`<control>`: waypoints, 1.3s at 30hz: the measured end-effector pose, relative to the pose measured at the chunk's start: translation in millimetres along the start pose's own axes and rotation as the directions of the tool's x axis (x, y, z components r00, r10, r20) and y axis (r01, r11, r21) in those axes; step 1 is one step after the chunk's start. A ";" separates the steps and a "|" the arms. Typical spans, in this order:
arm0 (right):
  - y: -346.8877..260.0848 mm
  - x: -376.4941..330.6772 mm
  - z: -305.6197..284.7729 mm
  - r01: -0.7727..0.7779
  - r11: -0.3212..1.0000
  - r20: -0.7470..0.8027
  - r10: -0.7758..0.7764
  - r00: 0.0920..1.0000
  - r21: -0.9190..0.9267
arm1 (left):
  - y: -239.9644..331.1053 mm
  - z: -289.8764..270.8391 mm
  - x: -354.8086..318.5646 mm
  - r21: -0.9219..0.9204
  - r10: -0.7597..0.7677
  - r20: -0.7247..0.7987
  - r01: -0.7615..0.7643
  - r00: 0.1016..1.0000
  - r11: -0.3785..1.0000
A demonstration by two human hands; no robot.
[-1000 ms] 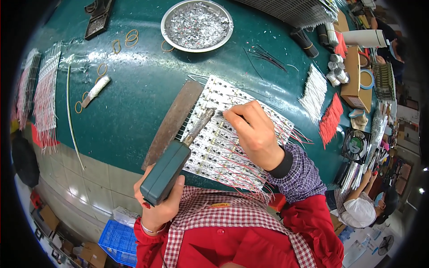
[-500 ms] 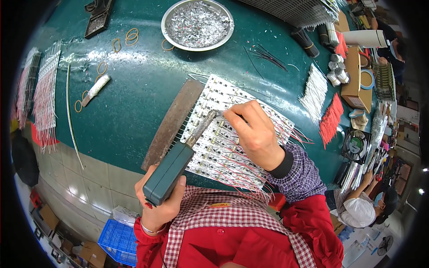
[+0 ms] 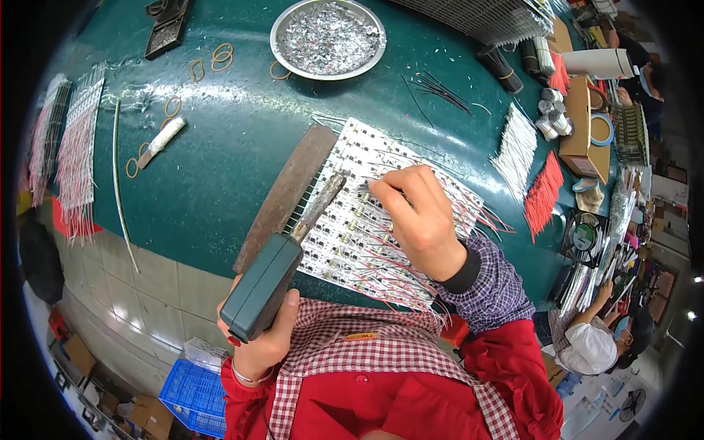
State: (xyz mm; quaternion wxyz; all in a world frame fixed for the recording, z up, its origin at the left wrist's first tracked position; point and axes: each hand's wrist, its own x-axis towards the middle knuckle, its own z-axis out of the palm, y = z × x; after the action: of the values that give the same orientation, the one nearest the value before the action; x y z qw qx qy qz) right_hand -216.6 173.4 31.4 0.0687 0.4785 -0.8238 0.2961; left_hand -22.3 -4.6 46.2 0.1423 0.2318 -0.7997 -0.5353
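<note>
My left hand (image 3: 258, 341) grips the dark green handle of a soldering iron (image 3: 273, 275), whose metal tip rests over the white circuit panel (image 3: 367, 213). My right hand (image 3: 422, 216) is pinched on a thin wire (image 3: 367, 189) and presses it onto the panel close to the iron's tip. The panel lies on a green table (image 3: 220, 169) and carries several red and white wires along its right edge. A brown wooden strip (image 3: 287, 192) sits along the panel's left side.
A metal dish (image 3: 328, 37) of silvery scraps stands at the far middle. Bundles of white wires (image 3: 515, 150) and red wires (image 3: 544, 194) lie at the right, more wire bundles (image 3: 73, 147) at the left. Another person (image 3: 590, 341) sits lower right.
The right hand has crept slightly left along the panel with the wire. The iron's tip stays near it; the left hand barely moved.
</note>
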 end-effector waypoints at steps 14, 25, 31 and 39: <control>0.8 -9.2 5.3 0.025 0.999 0.055 -0.027 0.998 0.025 | 3.7 -6.4 -3.8 0.019 -0.060 0.102 0.058 0.993 0.998; -0.6 -8.9 8.3 0.007 0.998 0.007 -0.007 1.000 0.057 | 6.1 -6.2 -2.2 0.040 -0.046 0.130 0.041 0.990 0.998; -0.3 -7.9 8.1 0.006 0.999 0.014 -0.006 1.000 0.054 | 7.1 -7.0 -2.2 0.045 -0.082 0.153 0.076 0.985 0.996; -1.1 -9.7 8.7 0.000 0.999 0.013 -0.001 1.000 0.049 | 1.9 -4.4 -6.9 0.002 -0.053 0.102 0.053 0.993 0.999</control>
State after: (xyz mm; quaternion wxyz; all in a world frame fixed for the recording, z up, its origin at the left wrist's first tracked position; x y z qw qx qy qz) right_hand -209.0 175.5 20.9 0.0516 0.4820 -0.8166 0.3133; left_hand -14.8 -3.9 49.8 0.0871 0.2254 -0.7993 -0.5503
